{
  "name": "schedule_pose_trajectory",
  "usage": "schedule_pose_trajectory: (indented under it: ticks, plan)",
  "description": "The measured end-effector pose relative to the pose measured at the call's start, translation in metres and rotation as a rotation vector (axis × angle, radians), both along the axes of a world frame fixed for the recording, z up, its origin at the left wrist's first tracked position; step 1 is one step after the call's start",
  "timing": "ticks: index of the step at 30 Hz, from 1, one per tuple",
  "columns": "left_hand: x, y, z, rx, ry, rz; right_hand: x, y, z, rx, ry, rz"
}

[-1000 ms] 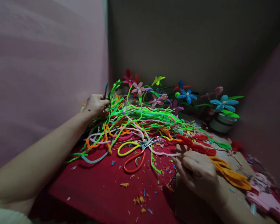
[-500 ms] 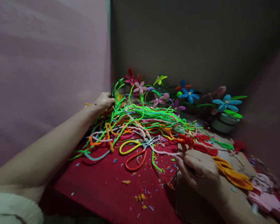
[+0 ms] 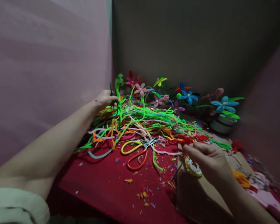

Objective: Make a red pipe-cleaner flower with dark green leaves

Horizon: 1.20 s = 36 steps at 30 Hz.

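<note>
At the far left of the pile my left hand [image 3: 108, 99] is closed around green pipe cleaners [image 3: 119, 102], which stand upright out of it and look blurred at the top. My right hand [image 3: 211, 158], over the cardboard, has its fingers closed on a small yellow-rimmed ring [image 3: 193, 167] with a pale, dotted face; its exact kind is unclear. Between the hands lies a tangled heap of pipe cleaners [image 3: 154, 116], mostly green with some pink and orange. Scissors [image 3: 140, 151] with one yellow and one red handle rest open in front of the heap.
Pipe-cleaner flowers [image 3: 188, 97] stand behind the heap, near a pale jar [image 3: 224, 123]. A pink glue gun [image 3: 263, 199] lies at the right by orange pipe cleaners [image 3: 241, 179]. Scraps litter the red tabletop [image 3: 107, 189] and cardboard [image 3: 200, 199] covers its right side.
My left hand has gathered the green pipe cleaners more upright. My right hand has shifted right and turned, and the yellow-rimmed ring now shows under its fingers.
</note>
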State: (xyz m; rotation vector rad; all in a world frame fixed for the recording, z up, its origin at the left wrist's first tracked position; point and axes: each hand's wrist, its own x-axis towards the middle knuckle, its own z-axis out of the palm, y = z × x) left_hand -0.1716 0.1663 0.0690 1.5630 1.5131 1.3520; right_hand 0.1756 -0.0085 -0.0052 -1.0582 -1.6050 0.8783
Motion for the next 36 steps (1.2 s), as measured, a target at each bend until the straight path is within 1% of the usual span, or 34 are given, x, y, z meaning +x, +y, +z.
schedule_pose_trajectory:
  ticks: [1,2,3,4,6,8,11,13,15,16,18,20,21,22,23,24,25,26,29,32,36]
  plan:
    - [0.000,0.000,0.003,0.012,-0.005,-0.011,0.003,0.002,0.005,-0.110,0.165,0.035]
    - [0.001,-0.001,0.006,0.029,-0.008,-0.018,0.006,0.004,0.010,-0.188,0.302,0.115]
    - [0.001,-0.001,0.009,0.048,-0.011,-0.019,0.011,0.006,0.016,-0.241,0.399,0.200]
    - [0.002,-0.002,0.012,0.071,-0.015,-0.019,0.015,0.007,0.021,-0.273,0.470,0.252]
    - [0.005,-0.005,0.016,0.117,-0.024,-0.025,0.025,0.008,0.028,-0.292,0.542,0.269]
    - [0.009,-0.009,0.020,0.145,-0.028,-0.046,0.033,0.008,0.033,-0.283,0.557,0.264]
    - [0.017,-0.016,0.022,0.146,-0.045,-0.143,0.032,0.010,0.035,-0.303,0.518,0.274]
    - [0.025,-0.022,0.022,0.154,-0.077,-0.245,0.017,0.014,0.036,-0.342,0.459,0.246]
    - [0.034,-0.029,0.022,0.169,-0.091,-0.332,-0.011,0.023,0.040,-0.422,0.345,0.218]
    - [0.039,-0.032,0.022,0.167,-0.078,-0.358,-0.028,0.029,0.043,-0.404,0.283,0.197]
    - [0.049,-0.038,0.023,0.165,-0.061,-0.389,-0.065,0.044,0.050,-0.284,0.209,0.112]
    - [0.057,-0.044,0.026,0.163,-0.087,-0.431,-0.101,0.061,0.058,-0.192,0.226,0.037]
    - [0.060,-0.047,0.029,0.157,-0.101,-0.454,-0.116,0.070,0.061,-0.137,0.282,0.023]
    - [0.062,-0.050,0.032,0.150,-0.106,-0.466,-0.130,0.078,0.064,-0.075,0.343,0.048]
    - [0.063,-0.053,0.034,0.145,-0.096,-0.466,-0.141,0.084,0.066,-0.021,0.404,0.133]
    - [0.063,-0.056,0.037,0.141,-0.074,-0.460,-0.150,0.090,0.068,-0.001,0.478,0.217]
    - [0.063,-0.058,0.040,0.138,-0.048,-0.449,-0.158,0.094,0.068,-0.024,0.546,0.263]
    - [0.063,-0.060,0.042,0.139,-0.020,-0.436,-0.163,0.098,0.068,-0.062,0.625,0.260]
    - [0.062,-0.063,0.043,0.121,0.053,-0.395,-0.171,0.102,0.065,-0.186,0.782,0.142]
    - [0.062,-0.064,0.039,0.076,0.047,-0.358,-0.168,0.103,0.059,-0.209,0.768,0.091]
    - [0.062,-0.061,0.027,0.042,-0.147,-0.345,-0.157,0.103,0.047,-0.192,0.705,0.034]
